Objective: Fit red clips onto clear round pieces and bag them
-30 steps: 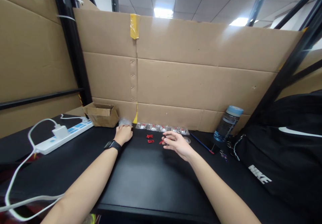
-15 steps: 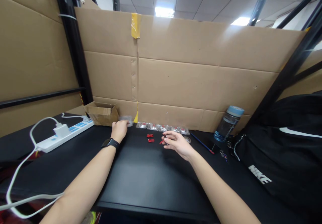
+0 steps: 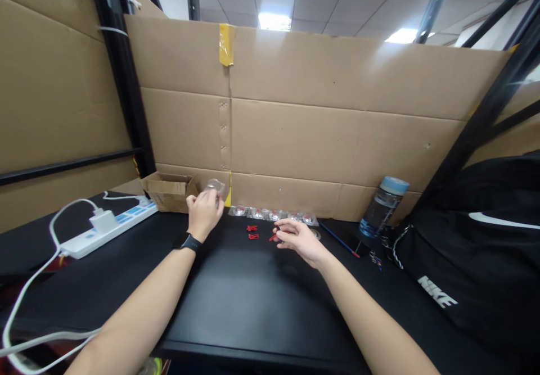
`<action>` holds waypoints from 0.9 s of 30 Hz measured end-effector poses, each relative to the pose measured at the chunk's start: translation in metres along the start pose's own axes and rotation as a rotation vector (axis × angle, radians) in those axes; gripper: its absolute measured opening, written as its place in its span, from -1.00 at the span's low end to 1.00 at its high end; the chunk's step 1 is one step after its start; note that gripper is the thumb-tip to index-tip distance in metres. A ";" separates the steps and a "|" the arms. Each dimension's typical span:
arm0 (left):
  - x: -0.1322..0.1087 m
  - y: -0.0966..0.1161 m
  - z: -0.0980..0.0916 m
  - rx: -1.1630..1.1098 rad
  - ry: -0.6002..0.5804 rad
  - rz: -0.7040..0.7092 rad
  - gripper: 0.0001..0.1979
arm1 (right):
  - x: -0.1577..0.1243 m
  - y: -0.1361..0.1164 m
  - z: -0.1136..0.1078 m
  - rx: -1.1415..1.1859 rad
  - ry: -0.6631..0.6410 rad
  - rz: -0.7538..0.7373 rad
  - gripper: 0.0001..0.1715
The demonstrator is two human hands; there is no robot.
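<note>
My left hand (image 3: 206, 212), with a black watch on the wrist, is closed on a clear plastic bag (image 3: 215, 185). It lifts the bag just above the table, beside the cardboard box; the bag's lower part is hidden by my fingers. My right hand (image 3: 298, 241) hovers over the table with its fingers loosely curved and apart. Just under its fingertips is a small red piece (image 3: 273, 238), partly covered by the hand. Two small red bundles, one behind (image 3: 252, 228) and one in front (image 3: 253, 236), lie between my hands.
Several clear packets with round contents (image 3: 274, 215) line the cardboard wall. The open cardboard box (image 3: 169, 195) and white power strip (image 3: 113, 226) stand left. A blue pen (image 3: 340, 240), water bottle (image 3: 382, 206), keys (image 3: 375, 261) and black bag (image 3: 476, 262) are right.
My left hand has raised the clear plastic bag from the table and come slightly toward me and to the right. My right hand has stayed nearly in place.
</note>
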State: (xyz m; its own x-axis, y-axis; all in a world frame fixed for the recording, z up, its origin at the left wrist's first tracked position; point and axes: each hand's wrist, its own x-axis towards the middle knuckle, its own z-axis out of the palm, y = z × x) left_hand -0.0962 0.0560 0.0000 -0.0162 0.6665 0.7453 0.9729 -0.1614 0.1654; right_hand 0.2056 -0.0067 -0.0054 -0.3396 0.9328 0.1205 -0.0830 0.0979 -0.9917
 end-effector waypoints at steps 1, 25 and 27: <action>-0.002 0.009 -0.005 -0.049 0.015 0.099 -0.74 | 0.001 -0.001 -0.002 -0.013 0.028 -0.018 -0.44; -0.087 0.117 -0.003 -0.475 -0.563 0.859 -0.55 | -0.007 -0.026 -0.044 -1.014 0.052 -0.204 -0.55; -0.086 0.116 -0.001 -0.465 -0.565 0.869 -0.57 | -0.012 -0.028 -0.045 -1.068 -0.061 -0.121 -0.54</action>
State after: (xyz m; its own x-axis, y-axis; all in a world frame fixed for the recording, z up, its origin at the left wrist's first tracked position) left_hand 0.0182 -0.0208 -0.0444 0.8436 0.4108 0.3460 0.4220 -0.9054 0.0460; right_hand 0.2538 -0.0051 0.0191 -0.4330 0.8804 0.1934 0.7319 0.4686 -0.4947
